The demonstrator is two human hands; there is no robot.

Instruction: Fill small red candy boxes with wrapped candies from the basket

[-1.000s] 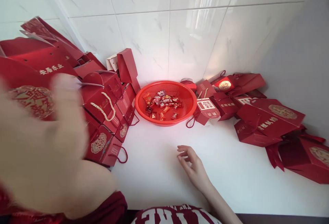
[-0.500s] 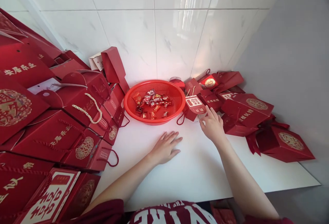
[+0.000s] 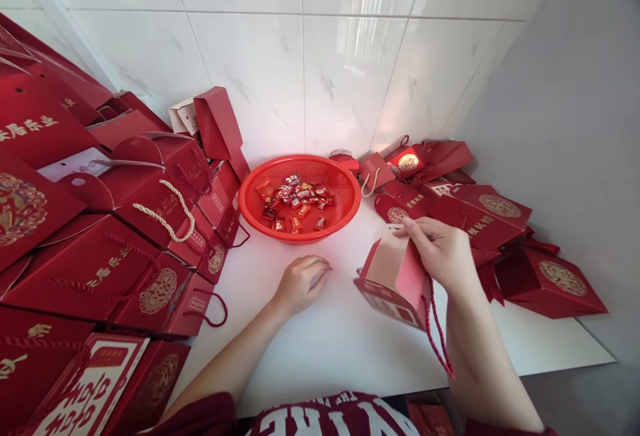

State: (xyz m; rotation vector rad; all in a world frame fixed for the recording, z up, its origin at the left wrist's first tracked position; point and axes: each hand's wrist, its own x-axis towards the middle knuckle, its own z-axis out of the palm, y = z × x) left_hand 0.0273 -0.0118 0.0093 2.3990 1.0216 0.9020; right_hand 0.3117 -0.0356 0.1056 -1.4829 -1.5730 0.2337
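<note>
My right hand [image 3: 445,253] grips a red paper gift box [image 3: 395,279] by its edge, thumb on one side and fingers mostly hidden behind. The box is tilted above the white table; a pale tan face and a pink face show, and a dark red rope handle [image 3: 439,336] hangs from it. My left hand [image 3: 303,283] rests at the table's middle, fingers drawn together and curled, with nothing seen in it. Beyond it stands a red plastic basket [image 3: 300,235] with wrapped candies [image 3: 300,201] inside.
Many red gift boxes [image 3: 95,256] are stacked on the left, some with rope handles. Another cluster of red boxes [image 3: 485,213] lies on the right. A tiled wall [image 3: 250,69] closes off the back, and the white table [image 3: 320,349] ends close to my body.
My right hand has taken the gift box from beside the basket and brought it nearer, turning it over. My left hand has drawn back slightly left, its spread fingers now curled.
</note>
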